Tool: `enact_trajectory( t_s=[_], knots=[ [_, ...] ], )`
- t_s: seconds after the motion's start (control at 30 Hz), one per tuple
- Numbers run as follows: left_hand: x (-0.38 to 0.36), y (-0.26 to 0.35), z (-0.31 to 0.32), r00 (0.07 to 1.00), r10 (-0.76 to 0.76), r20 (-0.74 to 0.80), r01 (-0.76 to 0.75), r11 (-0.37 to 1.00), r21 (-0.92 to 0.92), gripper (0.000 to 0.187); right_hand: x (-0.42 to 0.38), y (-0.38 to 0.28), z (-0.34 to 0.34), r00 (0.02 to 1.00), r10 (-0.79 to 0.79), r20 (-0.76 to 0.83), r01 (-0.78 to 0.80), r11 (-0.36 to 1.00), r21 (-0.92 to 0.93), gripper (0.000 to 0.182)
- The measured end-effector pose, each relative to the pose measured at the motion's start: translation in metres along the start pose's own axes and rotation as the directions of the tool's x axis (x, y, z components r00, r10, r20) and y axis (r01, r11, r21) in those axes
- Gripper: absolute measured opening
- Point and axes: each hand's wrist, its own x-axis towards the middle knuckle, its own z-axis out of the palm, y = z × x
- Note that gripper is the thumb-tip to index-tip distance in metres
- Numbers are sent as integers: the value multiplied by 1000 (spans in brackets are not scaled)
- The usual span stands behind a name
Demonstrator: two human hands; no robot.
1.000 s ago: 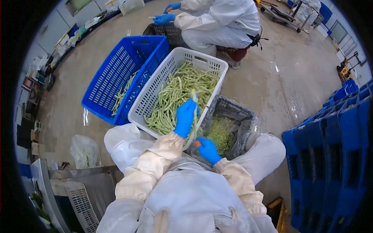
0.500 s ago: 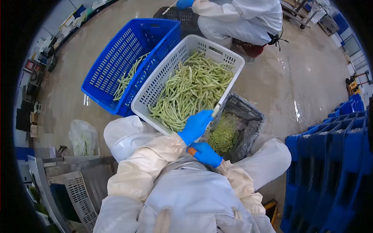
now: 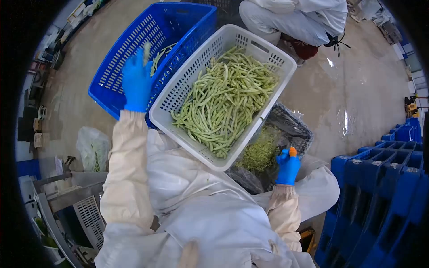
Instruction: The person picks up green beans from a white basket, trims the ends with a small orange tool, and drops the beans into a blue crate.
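Note:
My left hand (image 3: 136,84), in a blue glove, is raised over the blue basket (image 3: 107,100). Pale green beans (image 3: 146,51) stick up from its closed fingers, blurred by motion. More beans lie inside that basket, partly hidden by its wall. My right hand (image 3: 288,169), also gloved in blue, is curled beside the black-lined crate (image 3: 304,135); an orange wrap (image 3: 292,152) shows on one digit. Whether it grips anything small is hidden. Between the hands, a white basket (image 3: 167,120) holds a heap of green beans (image 3: 228,98). Small green trimmings (image 3: 260,152) lie in the lined crate.
Across from me a person in white (image 3: 290,22) crouches behind the baskets. Blue pallets (image 3: 380,192) stand at the right. A metal frame (image 3: 53,201) is at lower left, near a clear plastic bag (image 3: 93,149) with green contents. The floor (image 3: 357,89) looks wet.
My left hand has swung from the white basket's near edge up and left over the blue basket, carrying beans. My right hand has moved right, away from it, to the lined crate's edge.

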Motion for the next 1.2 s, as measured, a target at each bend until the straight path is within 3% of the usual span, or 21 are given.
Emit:
enact_trajectory(
  t_s=[0.03, 0.07, 0.1, 0.13, 0.17, 0.2, 0.23, 0.27, 0.3, 0.33, 0.43, 0.5, 0.53, 0.6, 0.8, 0.87, 0.93, 0.97, 1.03, 1.13, 1.2],
  knots=[
    [11, -2, 0, 987, 83, -139, -24, 925, 380, 28, 1, 5, 1, 999, -30, -26, 27, 995, -100, 19],
    [10, -2, 11, 987, 86, -133, -29, 924, 381, 28, 2, 9, 2, 997, -63, -50, 52, 979, -199, 19],
    [1, 1, 31, 991, 114, 65, -127, 964, 235, 23, 10, 22, -2, 997, -61, -55, 48, 979, -198, 19],
    [-14, 6, 55, 952, 168, 254, -191, 979, 68, 19, 24, 45, -14, 917, -392, 76, 372, 770, -519, 18],
    [-40, 25, 89, 863, 70, 500, -150, 981, 121, 13, 32, 58, -22, 733, -607, 307, 600, 365, -712, 17],
    [-101, 19, 148, 786, 366, 498, -357, 927, -118, 12, 25, 53, -19, 735, -607, 303, 595, 363, -717, 17],
    [-136, 41, 158, 645, 532, 548, -305, 837, -454, 14, 12, 44, -8, 772, -496, 398, 530, 156, -834, 16],
    [-163, 68, 163, 273, 434, 859, -198, 899, -391, 16, 1, 35, 4, 813, -364, 454, 460, -75, -885, 16],
    [-188, 83, 165, 139, 499, 856, -285, 848, -447, 19, -2, 30, 12, 938, -132, 320, 323, 3, -946, 12],
    [-213, 92, 177, -10, 464, 886, -249, 857, -452, 20, -3, 33, 15, 940, -140, 311, 314, 0, -949, 12],
    [-265, 104, 202, -61, 353, 934, -223, 907, -358, 23, -8, 40, 21, 897, -88, 434, 427, -87, -900, 13],
    [-277, 109, 204, -68, 194, 979, -145, 969, -203, 24, -9, 44, 26, 839, -136, 527, 541, 108, -834, 17],
    [-289, 109, 210, -67, 200, 978, -147, 967, -208, 24, -11, 43, 30, 841, -141, 523, 538, 107, -836, 17],
    [-296, 111, 216, -196, 194, 961, -137, 965, -223, 26, -14, 42, 37, 849, -87, 522, 528, 195, -826, 21],
    [-242, 111, 181, -141, 312, 940, -135, 934, -330, 29, -15, 33, 32, 840, -194, 506, 541, 230, -809, 18],
    [-216, 102, 162, 254, 496, 831, 62, 849, -525, 29, -16, 27, 38, 867, -198, 457, 495, 243, -834, 18],
    [-167, 113, 105, 395, 534, 748, 196, 746, -636, 25, -20, 27, 44, 886, -207, 416, 461, 509, -728, 22],
    [-153, 117, 84, 396, 535, 746, 180, 752, -634, 25, -22, 28, 47, 883, -215, 416, 464, 520, -717, 22],
    [-135, 126, 47, 494, 700, 516, -8, 596, -803, 28, -27, 28, 54, 885, -140, 443, 329, 863, -383, 23],
    [-123, 142, -2, 470, 765, 440, -205, 579, -789, 23, -43, 10, 58, 800, -79, 595, 256, 941, -219, 23],
    [-129, 146, -15, 477, 756, 447, -182, 583, -792, 19, -53, -5, 56, 748, -35, 663, 264, 932, -248, 22]
  ],
)
